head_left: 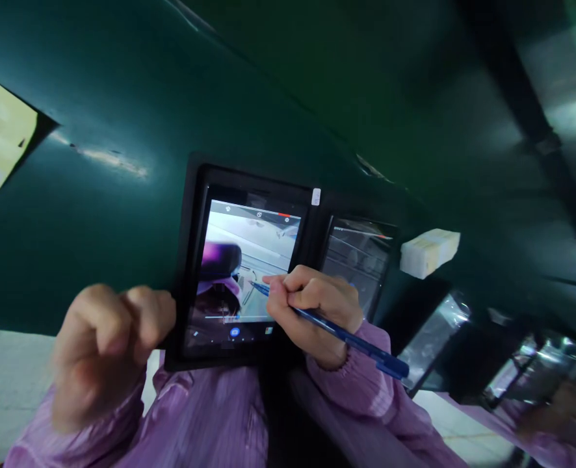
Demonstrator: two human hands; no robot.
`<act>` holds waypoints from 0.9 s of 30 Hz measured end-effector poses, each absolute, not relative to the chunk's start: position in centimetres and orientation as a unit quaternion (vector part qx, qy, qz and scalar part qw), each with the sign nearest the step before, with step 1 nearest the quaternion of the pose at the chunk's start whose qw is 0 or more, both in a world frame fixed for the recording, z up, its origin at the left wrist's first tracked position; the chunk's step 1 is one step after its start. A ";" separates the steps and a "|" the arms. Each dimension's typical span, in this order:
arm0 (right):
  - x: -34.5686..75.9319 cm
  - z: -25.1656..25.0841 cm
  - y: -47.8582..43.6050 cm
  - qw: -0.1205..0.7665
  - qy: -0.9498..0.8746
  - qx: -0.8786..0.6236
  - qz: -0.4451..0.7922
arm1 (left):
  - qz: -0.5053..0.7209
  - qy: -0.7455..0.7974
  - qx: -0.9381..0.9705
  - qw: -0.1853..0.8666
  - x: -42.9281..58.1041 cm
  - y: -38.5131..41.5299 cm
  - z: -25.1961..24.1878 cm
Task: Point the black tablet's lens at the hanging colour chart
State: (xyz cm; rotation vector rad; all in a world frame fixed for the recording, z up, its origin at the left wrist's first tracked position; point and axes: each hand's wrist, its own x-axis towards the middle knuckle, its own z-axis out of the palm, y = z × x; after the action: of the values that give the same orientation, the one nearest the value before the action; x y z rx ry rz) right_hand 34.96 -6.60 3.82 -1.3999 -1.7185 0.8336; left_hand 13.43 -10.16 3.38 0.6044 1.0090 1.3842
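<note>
A black-cased tablet (195, 214) lies on a dark green surface (122, 214), its lit screen showing a camera picture. My right hand (312, 305) is closed round a blue pen (346, 338), whose tip rests over the lower right of the screen. My left hand (107, 344) is curled at the tablet's left edge, fingers folded; it is blurred and what it grips is unclear. Both arms wear purple sleeves (200, 416).
A second dark tablet (361, 260) lies right of the first. A white block (429, 252) sits further right, with more dark screens (434, 338) beyond. A pale yellow sheet (0, 136) shows at the far left. Another person's purple sleeve (551, 429) is at the lower right.
</note>
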 end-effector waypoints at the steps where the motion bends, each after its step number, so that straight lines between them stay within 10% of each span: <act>1: 35.0 3.9 -6.6 0.372 -0.678 -0.546 0.323 | 0.601 0.436 0.272 0.612 13.6 -9.6 3.0; 27: 35.0 3.6 -6.5 0.375 -0.687 -0.541 0.307 | 0.603 0.486 0.264 0.575 13.7 -8.9 2.3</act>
State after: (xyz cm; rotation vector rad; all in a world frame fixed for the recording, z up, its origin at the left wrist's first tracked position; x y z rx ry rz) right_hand 35.01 -6.47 3.61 -1.3855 -1.7585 0.7865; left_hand 13.67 -8.92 2.32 0.6186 1.1378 1.4133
